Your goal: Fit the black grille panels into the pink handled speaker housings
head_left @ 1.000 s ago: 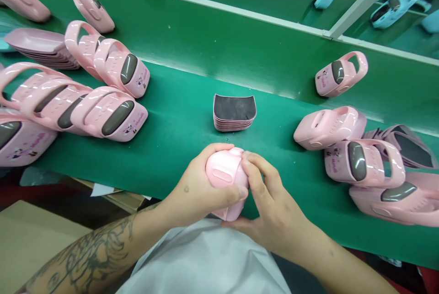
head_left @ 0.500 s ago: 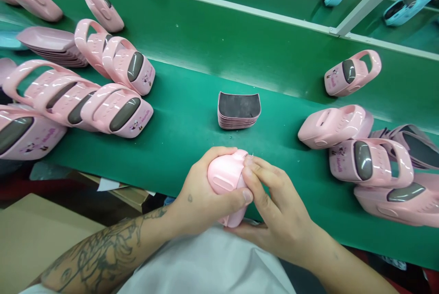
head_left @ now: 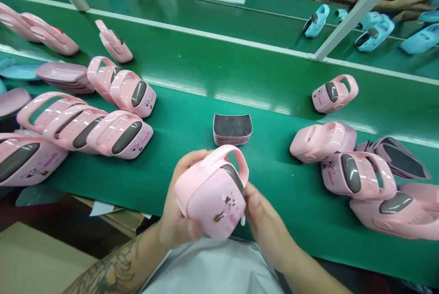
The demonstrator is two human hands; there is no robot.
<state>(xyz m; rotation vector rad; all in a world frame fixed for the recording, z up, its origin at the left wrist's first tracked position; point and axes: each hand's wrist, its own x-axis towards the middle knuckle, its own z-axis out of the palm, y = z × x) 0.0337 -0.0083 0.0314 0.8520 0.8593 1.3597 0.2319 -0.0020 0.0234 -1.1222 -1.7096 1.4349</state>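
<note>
The green desk point(head_left: 192, 111) carries left cases point(head_left: 120, 136) and right cases point(head_left: 356, 173), all pink, with a pad stack point(head_left: 232, 128) between them. The left hand point(head_left: 176, 216) and right hand point(head_left: 262, 216) grip one pink case point(head_left: 212, 195) from opposite sides. It is held above the near desk edge, handle uppermost.

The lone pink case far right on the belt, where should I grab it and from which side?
Probably its handle loop, from the right: the lone pink case lies with the loop jutting that way, open and clear of neighbours.
</note>
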